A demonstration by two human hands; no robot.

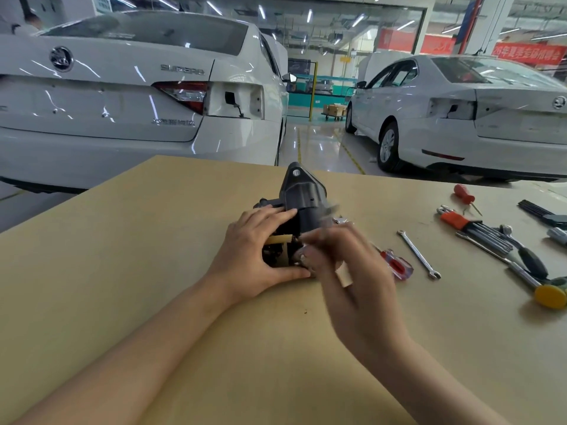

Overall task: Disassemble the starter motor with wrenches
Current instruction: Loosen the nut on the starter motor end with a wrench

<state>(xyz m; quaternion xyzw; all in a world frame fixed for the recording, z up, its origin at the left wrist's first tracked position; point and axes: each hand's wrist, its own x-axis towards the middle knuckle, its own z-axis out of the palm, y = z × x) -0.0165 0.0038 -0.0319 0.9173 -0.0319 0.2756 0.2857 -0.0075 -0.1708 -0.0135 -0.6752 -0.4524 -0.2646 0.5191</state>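
The dark grey starter motor [299,197] lies on the tan tabletop [153,271], its mounting flange pointing away from me. My left hand [257,256] grips the motor's near part, fingers over the top and thumb along the bottom. My right hand [346,271] is blurred by motion, with its fingertips at the motor's near end beside a yellowish part [280,239]. Whether it holds anything is hidden by the blur. A small silver piece [337,220] shows just past its fingers. A slim silver wrench [418,254] lies on the table to the right.
A red and clear screwdriver [397,266] lies right of my right hand. Further right are an orange hex key set [469,223], a small red screwdriver [464,194], black keys [537,208] and a yellow-headed hammer [549,296]. Two white cars [138,102] stand beyond the table.
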